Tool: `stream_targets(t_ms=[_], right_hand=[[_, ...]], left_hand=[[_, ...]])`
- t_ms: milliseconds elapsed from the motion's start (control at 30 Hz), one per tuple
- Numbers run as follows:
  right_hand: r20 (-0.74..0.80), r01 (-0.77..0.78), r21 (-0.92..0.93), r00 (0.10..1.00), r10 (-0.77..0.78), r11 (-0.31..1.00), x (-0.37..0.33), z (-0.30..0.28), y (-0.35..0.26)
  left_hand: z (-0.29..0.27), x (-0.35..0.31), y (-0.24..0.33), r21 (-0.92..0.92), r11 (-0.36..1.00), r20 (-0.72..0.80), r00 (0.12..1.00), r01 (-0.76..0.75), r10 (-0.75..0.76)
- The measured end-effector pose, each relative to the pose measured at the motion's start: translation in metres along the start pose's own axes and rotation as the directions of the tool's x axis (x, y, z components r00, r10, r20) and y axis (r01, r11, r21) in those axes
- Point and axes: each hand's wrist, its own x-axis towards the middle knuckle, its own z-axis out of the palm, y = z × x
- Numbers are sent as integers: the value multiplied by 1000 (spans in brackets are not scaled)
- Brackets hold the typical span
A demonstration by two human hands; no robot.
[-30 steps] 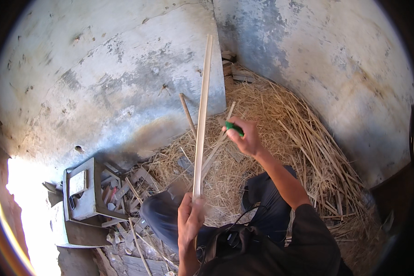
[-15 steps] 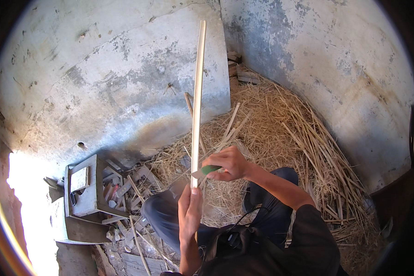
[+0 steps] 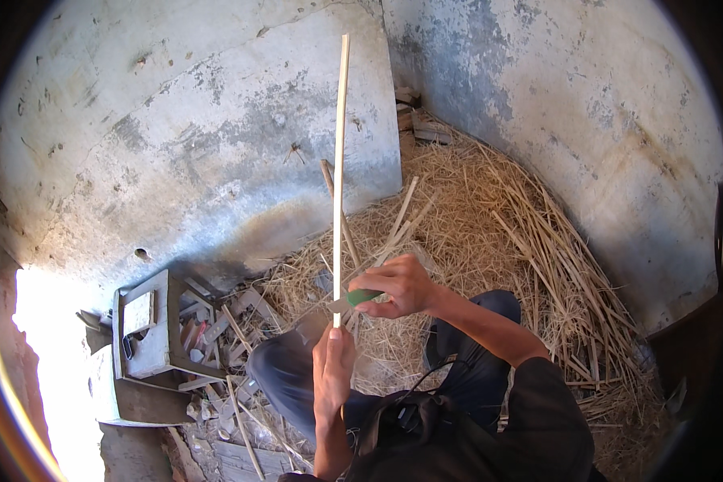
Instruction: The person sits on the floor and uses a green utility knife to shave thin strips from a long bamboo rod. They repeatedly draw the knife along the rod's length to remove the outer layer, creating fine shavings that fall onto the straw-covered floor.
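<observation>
A long pale split strip (image 3: 340, 177), wood or bamboo by its look, rises upright in front of me. My left hand (image 3: 332, 365) is closed around its lower end, the thumb pressed along it. In my right hand (image 3: 396, 287) is a knife (image 3: 361, 297) with a green handle, the fingers wrapped round the grip. Its short blade (image 3: 337, 306) lies across the strip just above my left hand. The blade's far edge is partly lost against the pale strip.
Fine shavings (image 3: 458, 209) cover the floor ahead, with a pile of long thin sticks (image 3: 574, 273) to the right. A worn wooden cabinet (image 3: 169, 321) and rubble (image 3: 217, 410) lie at the left. Stained walls (image 3: 217, 120) meet in a corner ahead.
The strip has turned about its length, now showing a narrower face, and its upper end has shifted slightly left. The knife has moved slightly left with it. Both hands keep their hold.
</observation>
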Motion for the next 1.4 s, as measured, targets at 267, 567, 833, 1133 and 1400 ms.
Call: stream_targets(t_ms=[267,567,833,1133,1400], right_hand=[[-21,14,-98,1000,-16,995,-1,3,2],[-9,28,-150,1000,-30,988,-2,2,3],[-3,47,-197,999,-48,979,-3,5,6],[-62,-41,-156,998,31,987,-8,12,14],[-322,-622,-70,754,573,780,-7,-83,104]], left_hand=[[-2,0,2,-10,998,-8,998,56,-56],[-7,2,-5,37,999,-11,1000,24,-24],[-12,-3,-11,80,997,-45,999,14,-10],[-15,-7,-9,91,996,-22,1000,13,-11],[-19,-58,-27,217,970,77,988,111,-130]])
